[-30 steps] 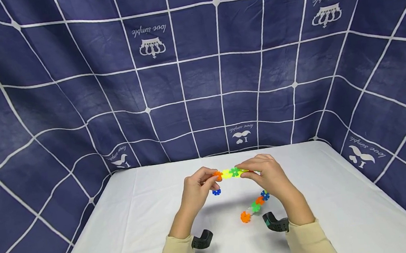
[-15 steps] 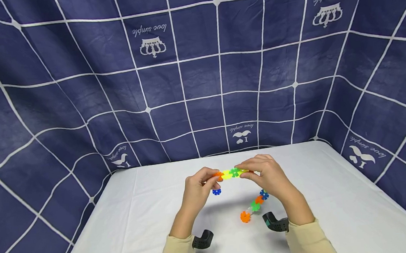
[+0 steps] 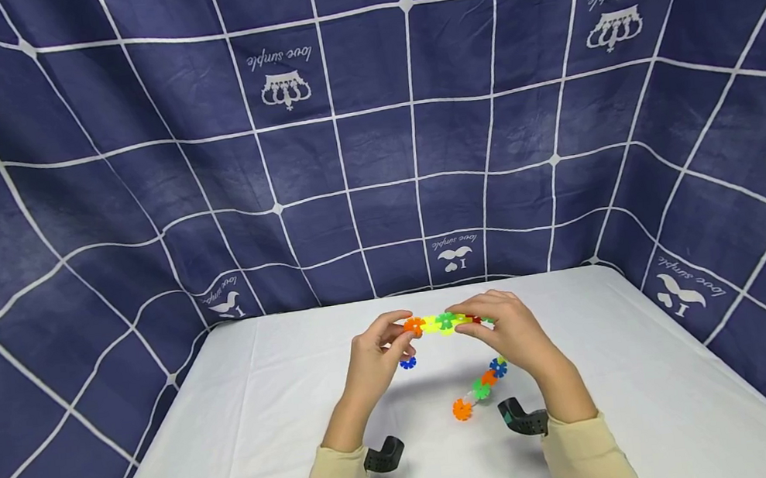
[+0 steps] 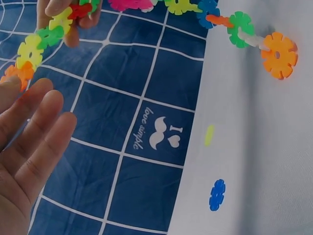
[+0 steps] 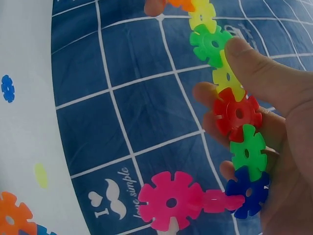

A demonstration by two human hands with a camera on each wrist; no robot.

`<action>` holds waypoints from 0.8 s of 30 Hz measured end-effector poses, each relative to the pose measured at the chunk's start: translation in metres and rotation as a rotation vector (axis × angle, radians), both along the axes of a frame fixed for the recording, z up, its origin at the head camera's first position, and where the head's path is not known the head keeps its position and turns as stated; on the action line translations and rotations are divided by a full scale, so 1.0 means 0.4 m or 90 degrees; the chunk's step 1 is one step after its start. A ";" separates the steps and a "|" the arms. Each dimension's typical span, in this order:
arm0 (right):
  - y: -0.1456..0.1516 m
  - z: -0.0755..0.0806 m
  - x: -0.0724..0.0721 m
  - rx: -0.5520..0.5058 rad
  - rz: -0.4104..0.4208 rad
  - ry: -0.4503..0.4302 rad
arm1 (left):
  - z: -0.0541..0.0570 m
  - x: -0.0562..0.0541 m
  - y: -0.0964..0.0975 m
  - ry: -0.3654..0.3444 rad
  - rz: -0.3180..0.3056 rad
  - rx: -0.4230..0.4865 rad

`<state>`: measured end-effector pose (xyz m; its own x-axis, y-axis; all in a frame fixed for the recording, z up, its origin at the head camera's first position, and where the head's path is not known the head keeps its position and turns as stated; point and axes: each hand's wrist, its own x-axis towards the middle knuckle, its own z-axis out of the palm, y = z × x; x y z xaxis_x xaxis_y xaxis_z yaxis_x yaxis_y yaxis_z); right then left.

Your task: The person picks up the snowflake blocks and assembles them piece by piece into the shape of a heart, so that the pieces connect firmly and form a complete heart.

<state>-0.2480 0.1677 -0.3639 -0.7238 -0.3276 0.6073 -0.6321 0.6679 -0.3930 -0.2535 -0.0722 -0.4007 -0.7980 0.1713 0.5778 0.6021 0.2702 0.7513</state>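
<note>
A long chain of notched plastic flower-shaped discs [image 5: 227, 115] is held up between both hands. My left hand [image 3: 373, 358] pinches the orange disc [image 3: 413, 327] at one end between thumb and index finger; its other fingers are spread in the left wrist view. My right hand [image 3: 510, 328] grips the chain further along, its thumb against the green disc [image 5: 204, 45] and the yellow one beside it. Past the red, green, dark blue and pink discs [image 5: 154, 200], the chain bends back below the right hand. Its other end finishes in an orange disc [image 4: 287, 56].
A loose blue disc [image 4: 217, 195] and a yellow one [image 4: 209, 135] lie on the white tabletop [image 3: 250, 440]. Behind the table hangs a navy gridded curtain [image 3: 374, 154]. Black wrist mounts [image 3: 386, 454] stick out inward from both beige sleeves.
The held stretch of chain has risen and tilted slightly, so the orange disc shows more of its face and a red disc appears at the right fingers. Both hands keep their hold.
</note>
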 end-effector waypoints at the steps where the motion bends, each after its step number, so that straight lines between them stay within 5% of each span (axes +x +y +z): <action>1: 0.002 0.000 -0.001 -0.004 0.000 -0.001 | -0.001 -0.001 -0.001 0.002 -0.002 0.001; 8: 0.015 -0.003 -0.006 -0.022 0.003 0.008 | -0.016 -0.013 -0.002 -0.033 0.016 -0.005; 17: 0.033 -0.017 -0.011 -0.045 -0.011 0.002 | -0.095 -0.054 0.025 -0.123 0.052 -0.030; 24: 0.044 -0.015 -0.014 -0.052 -0.022 -0.007 | -0.139 -0.112 0.060 -0.176 0.021 -0.058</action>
